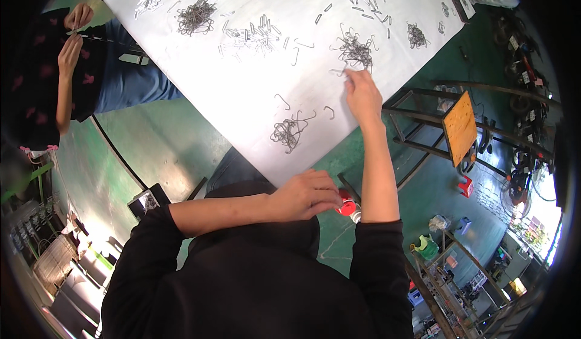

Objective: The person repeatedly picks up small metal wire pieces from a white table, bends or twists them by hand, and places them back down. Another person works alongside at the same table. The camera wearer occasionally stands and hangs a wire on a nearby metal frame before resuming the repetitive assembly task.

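My right hand [364, 94] reaches over the white table, its thumb and fingertips closed on a small bent wire hook [339, 72]. Just beyond it lies a tangled pile of dark wire hooks [356, 50]. My left hand [305, 195] is in front of the near table corner, fingers curled together; anything inside them is hidden. A second pile of wire hooks [288, 134] sits near that corner. Loose single hooks lie close by, one wire hook [330, 111] to its right and another wire hook [282, 101] above it.
Across the white tabletop [242, 103] are more hooks [196, 16] and short metal pieces [253, 35]. Another person's hands [74, 36] work at the left edge. A stool with a wooden seat [460, 128] stands to the right. Below my left hand is a red-topped container [347, 207].
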{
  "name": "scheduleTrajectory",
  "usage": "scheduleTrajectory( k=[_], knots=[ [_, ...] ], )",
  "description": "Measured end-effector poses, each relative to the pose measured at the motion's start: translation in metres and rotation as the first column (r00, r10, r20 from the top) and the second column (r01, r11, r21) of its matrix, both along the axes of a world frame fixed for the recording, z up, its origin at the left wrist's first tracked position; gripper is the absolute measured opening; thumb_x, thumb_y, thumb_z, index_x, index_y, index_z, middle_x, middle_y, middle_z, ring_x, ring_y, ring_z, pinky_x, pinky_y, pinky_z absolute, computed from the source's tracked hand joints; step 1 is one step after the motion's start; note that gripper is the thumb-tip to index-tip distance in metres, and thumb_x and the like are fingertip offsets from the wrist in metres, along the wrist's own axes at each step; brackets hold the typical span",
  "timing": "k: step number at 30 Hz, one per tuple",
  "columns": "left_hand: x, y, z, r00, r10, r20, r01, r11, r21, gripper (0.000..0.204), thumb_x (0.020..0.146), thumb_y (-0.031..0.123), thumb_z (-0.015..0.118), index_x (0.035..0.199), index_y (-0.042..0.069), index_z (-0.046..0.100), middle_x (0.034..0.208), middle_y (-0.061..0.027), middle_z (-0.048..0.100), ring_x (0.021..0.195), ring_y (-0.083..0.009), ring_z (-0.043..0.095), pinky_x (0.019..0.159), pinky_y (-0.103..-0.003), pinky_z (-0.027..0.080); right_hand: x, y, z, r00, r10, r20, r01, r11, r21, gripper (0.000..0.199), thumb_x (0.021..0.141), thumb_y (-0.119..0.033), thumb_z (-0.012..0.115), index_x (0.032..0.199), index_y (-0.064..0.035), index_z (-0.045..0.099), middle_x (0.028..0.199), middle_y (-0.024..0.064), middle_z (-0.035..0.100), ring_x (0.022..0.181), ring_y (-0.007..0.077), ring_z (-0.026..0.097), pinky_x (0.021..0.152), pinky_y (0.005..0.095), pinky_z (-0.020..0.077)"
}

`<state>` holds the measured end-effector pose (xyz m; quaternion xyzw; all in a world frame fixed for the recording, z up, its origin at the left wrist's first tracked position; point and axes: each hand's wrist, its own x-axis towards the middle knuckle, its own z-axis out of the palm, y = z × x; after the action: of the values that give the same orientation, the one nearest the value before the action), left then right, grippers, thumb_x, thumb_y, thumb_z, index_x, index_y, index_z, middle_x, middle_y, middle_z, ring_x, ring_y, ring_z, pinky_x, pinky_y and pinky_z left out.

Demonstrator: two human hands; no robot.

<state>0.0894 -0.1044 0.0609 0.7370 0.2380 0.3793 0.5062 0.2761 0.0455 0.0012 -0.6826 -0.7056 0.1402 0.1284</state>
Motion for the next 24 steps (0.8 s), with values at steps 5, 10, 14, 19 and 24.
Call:
scheduleTrajectory(
  k=[5, 10, 14, 19, 24],
  knots=[
    [0.0, 0.002, -0.001, 1.0, 0.002, 0.017, -0.002, 1.0, -0.007, 0.012, 0.079, 0.01, 0.074, 0.089, 0.008, 0.069, 0.089, -0.0039, 0.062, 0.083, -0.0231, 0.06, 0.071, -0.035, 0.047, 0.001, 0.003, 0.006, 0.987, -0.044, -0.152, 0.034, 0.997, -0.07, 0.017, 0.086, -0.014, 0.063, 0.102, -0.011, 0.068, 0.098, 0.0065, 0.062, 0.09, 0.0265, 0.063, 0.078, 0.0398, 0.0501],
    [0.001, 0.004, -0.001, 1.0, -0.019, 0.011, 0.019, 1.0, -0.007, 0.011, 0.079, 0.009, 0.073, 0.09, 0.007, 0.069, 0.088, -0.0048, 0.061, 0.083, -0.0237, 0.06, 0.071, -0.035, 0.048, -0.011, 0.024, 0.005, 0.995, -0.045, -0.085, 0.032, 0.988, -0.152, 0.013, 0.085, -0.021, 0.067, 0.093, -0.011, 0.07, 0.093, 0.0073, 0.066, 0.087, 0.0266, 0.064, 0.076, 0.0398, 0.0502],
    [0.0, 0.004, 0.001, 1.0, -0.021, 0.008, 0.021, 1.0, -0.004, 0.011, 0.08, 0.009, 0.072, 0.09, 0.007, 0.069, 0.088, -0.0052, 0.061, 0.084, -0.0241, 0.059, 0.071, -0.035, 0.048, -0.046, 0.028, -0.005, 0.995, -0.098, 0.02, 0.1, 0.965, -0.241, 0.014, 0.085, -0.022, 0.067, 0.089, -0.0095, 0.069, 0.093, 0.0077, 0.066, 0.087, 0.0272, 0.065, 0.076, 0.0405, 0.0506],
    [-0.003, 0.002, 0.003, 1.0, -0.013, 0.025, 0.013, 1.0, -0.016, 0.013, 0.078, 0.006, 0.072, 0.092, 0.008, 0.07, 0.089, -0.0051, 0.061, 0.086, -0.0245, 0.059, 0.074, -0.035, 0.049, -0.051, 0.019, -0.01, 0.994, -0.063, -0.086, 0.047, 0.983, -0.176, 0.013, 0.087, -0.019, 0.064, 0.09, -0.0067, 0.065, 0.094, 0.0089, 0.066, 0.087, 0.0288, 0.065, 0.078, 0.0416, 0.0501],
    [-0.001, -0.006, 0.002, 0.998, 0.064, 0.02, -0.063, 0.997, -0.034, 0.017, 0.076, 0.001, 0.073, 0.092, 0.007, 0.07, 0.09, -0.0048, 0.063, 0.087, -0.0243, 0.059, 0.077, -0.036, 0.05, -0.031, -0.006, 0.003, 0.827, -0.2, -0.525, 0.04, 0.953, -0.301, 0.012, 0.087, -0.012, 0.065, 0.093, -0.0018, 0.062, 0.083, 0.0082, 0.067, 0.072, 0.0168, 0.062, 0.062, 0.0288, 0.0468]
  ],
)
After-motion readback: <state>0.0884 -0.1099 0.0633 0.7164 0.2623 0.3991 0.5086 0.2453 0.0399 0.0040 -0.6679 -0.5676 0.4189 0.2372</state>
